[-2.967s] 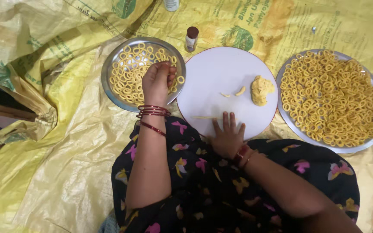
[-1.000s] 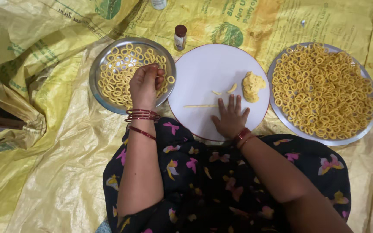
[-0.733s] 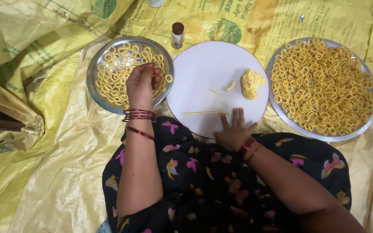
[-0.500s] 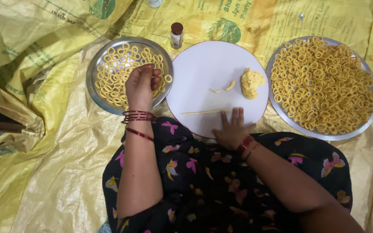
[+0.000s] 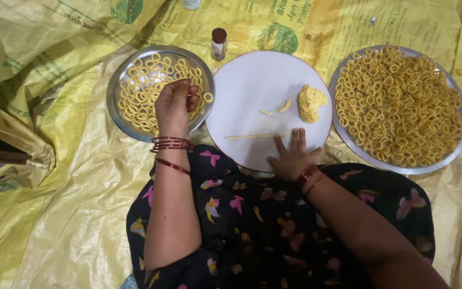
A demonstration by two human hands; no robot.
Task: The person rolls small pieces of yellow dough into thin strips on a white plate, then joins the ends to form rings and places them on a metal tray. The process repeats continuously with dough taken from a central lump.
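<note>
Resting flat, fingers spread, right hand (image 5: 293, 156) was seen empty on white board (image 5: 268, 101) edge, near thin dough strip (image 5: 252, 137). Left hand (image 5: 175, 107), loosely curled over ring tray (image 5: 114, 91); grip couldn't be told. Strip judged soft, fragile, light; best lifted by ends.

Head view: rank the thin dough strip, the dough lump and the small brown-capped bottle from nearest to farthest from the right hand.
From the right hand:
1. Thin dough strip, just left of the fingertips on the white board.
2. Dough lump, beyond the fingers.
3. Small brown-capped bottle, past the board's far-left edge.
</note>
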